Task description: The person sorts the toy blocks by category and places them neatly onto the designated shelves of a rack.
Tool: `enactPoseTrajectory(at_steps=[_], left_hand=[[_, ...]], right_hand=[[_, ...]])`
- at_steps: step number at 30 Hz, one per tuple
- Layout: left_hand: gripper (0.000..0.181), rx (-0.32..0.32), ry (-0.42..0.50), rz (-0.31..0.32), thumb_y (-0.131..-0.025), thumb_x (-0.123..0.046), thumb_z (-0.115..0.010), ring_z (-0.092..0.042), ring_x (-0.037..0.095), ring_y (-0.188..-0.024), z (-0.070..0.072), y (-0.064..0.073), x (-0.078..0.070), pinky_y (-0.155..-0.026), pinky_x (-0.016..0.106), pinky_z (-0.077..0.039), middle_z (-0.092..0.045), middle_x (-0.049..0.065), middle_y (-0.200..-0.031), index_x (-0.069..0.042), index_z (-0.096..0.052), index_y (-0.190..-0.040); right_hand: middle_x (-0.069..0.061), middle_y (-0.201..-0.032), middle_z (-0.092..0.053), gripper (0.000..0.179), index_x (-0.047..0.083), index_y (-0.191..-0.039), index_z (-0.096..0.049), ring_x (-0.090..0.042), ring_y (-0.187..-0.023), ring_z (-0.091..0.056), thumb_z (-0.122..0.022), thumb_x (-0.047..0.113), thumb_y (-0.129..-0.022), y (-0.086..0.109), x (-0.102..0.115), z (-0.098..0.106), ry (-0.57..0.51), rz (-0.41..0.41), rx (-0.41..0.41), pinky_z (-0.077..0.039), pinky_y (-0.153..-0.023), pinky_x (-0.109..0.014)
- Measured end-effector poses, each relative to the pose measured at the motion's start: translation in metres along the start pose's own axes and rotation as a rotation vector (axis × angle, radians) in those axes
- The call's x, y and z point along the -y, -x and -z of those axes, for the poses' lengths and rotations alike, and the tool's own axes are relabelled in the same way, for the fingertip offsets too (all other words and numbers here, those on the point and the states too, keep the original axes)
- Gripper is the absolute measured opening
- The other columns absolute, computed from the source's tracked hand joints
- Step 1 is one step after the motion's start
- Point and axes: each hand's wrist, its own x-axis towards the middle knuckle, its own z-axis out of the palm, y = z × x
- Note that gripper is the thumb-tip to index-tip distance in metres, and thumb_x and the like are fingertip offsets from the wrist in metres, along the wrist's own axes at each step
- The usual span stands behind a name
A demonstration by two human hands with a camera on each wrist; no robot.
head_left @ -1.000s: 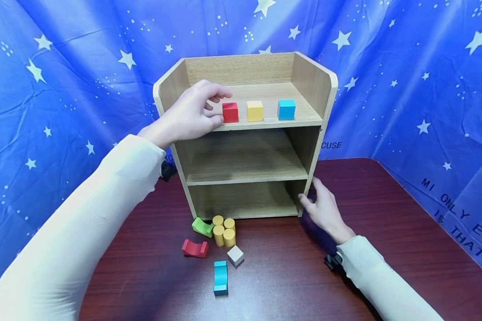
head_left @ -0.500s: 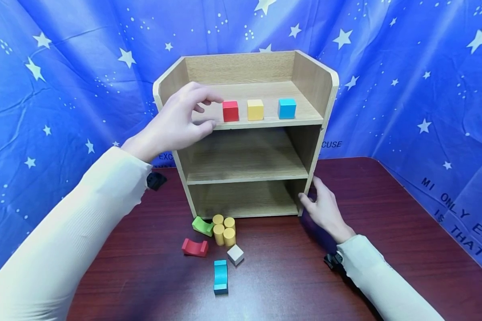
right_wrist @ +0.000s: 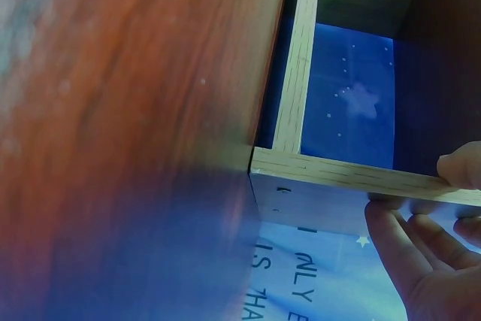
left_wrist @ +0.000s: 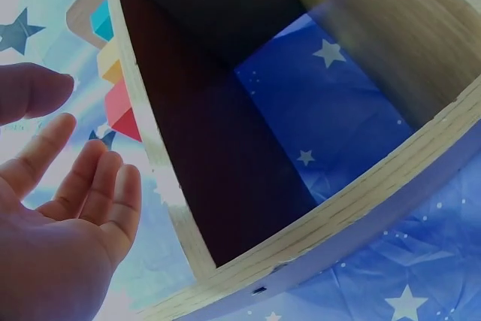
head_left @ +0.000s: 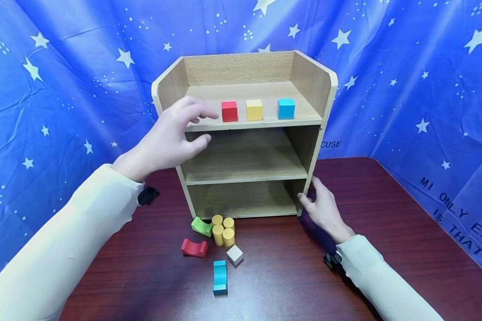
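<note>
A red cube (head_left: 229,111), a yellow cube (head_left: 254,110) and a blue cube (head_left: 286,109) stand in a row along the front of the top board of a wooden shelf unit (head_left: 247,180). Just left of the red cube, my left hand (head_left: 170,133) hovers in front of the unit with fingers spread apart and nothing between them. The left wrist view shows its empty palm (left_wrist: 68,238) beside the red cube (left_wrist: 122,110). My right hand (head_left: 325,211) grips the unit's right side panel low down, its thumb (right_wrist: 462,167) at the front edge and its fingers on the outer face.
On the dark red table (head_left: 281,276) before the unit lie a green arch block (head_left: 202,227), several yellow cylinders (head_left: 223,232), a red arch block (head_left: 194,248), a whitish cube (head_left: 234,255) and a blue arch block (head_left: 220,277). Blue star-patterned cloth (head_left: 84,89) hangs behind.
My left hand has drawn away from the red cube, moving left and down while its fingers spread. The red cube stays on the top board. My right hand keeps its place on the panel.
</note>
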Motion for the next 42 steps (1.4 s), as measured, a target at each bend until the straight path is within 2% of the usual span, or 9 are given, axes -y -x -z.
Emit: enactPoseTrajectory(at_steps=[7, 13, 22, 35, 42], left_hand=[[0.034, -0.021, 0.004, -0.028, -0.078, 0.0, -0.067, -0.053, 0.019, -0.102, -0.005, 0.015, 0.002, -0.088, 0.036, -0.041, -0.06, 0.007, -0.11, -0.005, -0.065, -0.112], [0.034, -0.026, 0.004, -0.01, -0.078, -0.001, -0.068, -0.053, 0.017, -0.099, -0.007, 0.027, 0.004, -0.086, 0.034, -0.04, -0.06, 0.006, -0.109, -0.007, -0.065, -0.112], [0.036, 0.009, 0.014, 0.037, -0.079, -0.002, -0.067, -0.052, 0.017, -0.099, -0.013, 0.042, 0.009, -0.085, 0.038, -0.042, -0.058, 0.005, -0.111, -0.01, -0.064, -0.113], [0.036, 0.04, 0.028, 0.049, -0.078, -0.003, -0.068, -0.052, 0.016, -0.097, -0.03, 0.061, 0.017, -0.082, 0.034, -0.043, -0.059, 0.003, -0.11, -0.01, -0.065, -0.113], [0.036, 0.051, 0.035, 0.067, -0.078, -0.004, -0.069, -0.052, 0.015, -0.098, -0.035, 0.067, 0.017, -0.079, 0.031, -0.044, -0.059, 0.0, -0.111, -0.012, -0.064, -0.113]], right_hand=[[-0.019, -0.104, -0.064, 0.048, 0.005, -0.128, -0.05, -0.032, -0.096, -0.061, -0.068, 0.005, -0.083, 0.0, -0.001, -0.001, -0.004, -0.001, 0.001, -0.05, -0.078, -0.047], [-0.019, -0.104, -0.064, 0.048, 0.005, -0.128, -0.05, -0.032, -0.096, -0.061, -0.067, 0.005, -0.083, 0.0, 0.0, -0.001, -0.004, -0.009, 0.006, -0.052, -0.076, -0.047], [-0.02, -0.107, -0.064, 0.049, 0.005, -0.129, -0.05, -0.033, -0.098, -0.06, -0.068, 0.006, -0.083, 0.0, -0.001, 0.001, 0.002, -0.01, 0.009, -0.05, -0.079, -0.049], [-0.021, -0.107, -0.063, 0.049, 0.004, -0.129, -0.05, -0.034, -0.098, -0.06, -0.067, 0.006, -0.083, 0.0, -0.001, 0.0, -0.002, 0.001, 0.004, -0.049, -0.08, -0.052], [-0.021, -0.107, -0.063, 0.049, 0.004, -0.129, -0.05, -0.034, -0.098, -0.06, -0.067, 0.006, -0.083, 0.0, -0.001, -0.001, -0.005, 0.005, 0.003, -0.049, -0.08, -0.052]])
